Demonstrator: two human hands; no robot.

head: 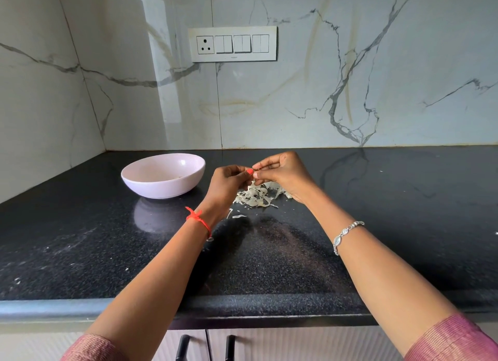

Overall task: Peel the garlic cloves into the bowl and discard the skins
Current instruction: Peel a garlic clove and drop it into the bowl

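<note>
My left hand (229, 184) and my right hand (283, 173) meet fingertip to fingertip above the black counter, both curled round a small garlic clove that is almost wholly hidden between the fingers. Directly below them lies a pile of pale garlic skins (256, 196), with a few loose flakes toward me. A pale pink bowl (140, 183) stands to the left of my hands; a few small pale pieces show at its bottom.
The black speckled counter (269, 266) runs to a marble corner wall on the left and at the back. A switch panel (233, 44) hangs on the back wall. Cabinet door handles (183, 347) show below the counter's front edge.
</note>
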